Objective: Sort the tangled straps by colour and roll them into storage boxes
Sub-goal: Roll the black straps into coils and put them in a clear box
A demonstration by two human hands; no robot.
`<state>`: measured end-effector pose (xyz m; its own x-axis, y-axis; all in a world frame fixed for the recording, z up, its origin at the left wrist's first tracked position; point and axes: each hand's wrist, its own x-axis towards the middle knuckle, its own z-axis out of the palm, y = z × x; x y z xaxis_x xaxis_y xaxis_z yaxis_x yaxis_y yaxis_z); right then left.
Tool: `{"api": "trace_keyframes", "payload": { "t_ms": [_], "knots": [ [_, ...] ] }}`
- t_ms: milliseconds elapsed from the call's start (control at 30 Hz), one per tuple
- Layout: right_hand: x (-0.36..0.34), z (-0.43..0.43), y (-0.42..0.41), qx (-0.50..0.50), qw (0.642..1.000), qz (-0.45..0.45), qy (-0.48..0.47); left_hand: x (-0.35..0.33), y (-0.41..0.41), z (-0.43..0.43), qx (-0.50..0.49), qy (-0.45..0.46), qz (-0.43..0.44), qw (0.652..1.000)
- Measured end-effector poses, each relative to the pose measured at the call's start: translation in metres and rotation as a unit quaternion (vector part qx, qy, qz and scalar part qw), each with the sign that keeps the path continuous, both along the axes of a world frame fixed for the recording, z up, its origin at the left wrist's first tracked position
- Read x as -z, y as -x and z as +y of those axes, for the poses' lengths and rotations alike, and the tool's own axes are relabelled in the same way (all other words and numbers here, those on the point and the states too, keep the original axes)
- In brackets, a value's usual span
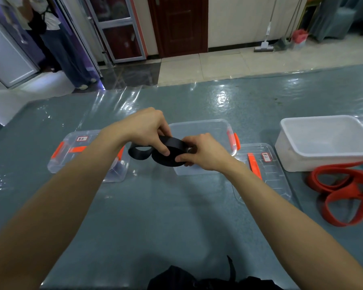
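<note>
blk strap (170, 152) half-rolled above clear box (199, 130); red strap (344, 191) loose on table.

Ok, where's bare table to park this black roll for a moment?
Widest bare patch of table: nearside, between the left box, the loose lid and the black bundle at the near edge. A second strip runs along the far edge, behind box and tub. Crowded: right side, where the lid, white tub and red strap sit close together.

Pale tiled floor (218, 63), dark wooden door (179, 24)
</note>
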<state>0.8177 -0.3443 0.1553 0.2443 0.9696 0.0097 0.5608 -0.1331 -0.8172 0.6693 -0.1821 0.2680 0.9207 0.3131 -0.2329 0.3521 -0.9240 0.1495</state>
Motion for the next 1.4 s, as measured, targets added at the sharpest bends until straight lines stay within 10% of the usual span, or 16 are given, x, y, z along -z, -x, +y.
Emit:
{"api": "trace_keyframes", "payload": {
  "t_ms": [333, 567, 967, 1400],
  "knots": [
    [-0.002, -0.005, -0.007, 0.008, 0.994, 0.103, -0.041, 0.004, 0.012, 0.002, -0.031, 0.118, -0.06, 0.991],
    [0.002, -0.019, -0.017, 0.033, 0.946, 0.314, -0.071, 0.041, 0.036, 0.012, -0.145, 0.417, -0.29, 0.849],
    [0.022, -0.017, -0.006, 0.078, 0.895, 0.427, -0.101, 0.086, 0.013, -0.019, -0.25, 0.426, -0.454, 0.741],
    [0.033, -0.018, 0.001, 0.161, 0.833, 0.514, -0.125, 0.103, -0.007, -0.024, -0.257, 0.458, -0.465, 0.713]
  ]
}}
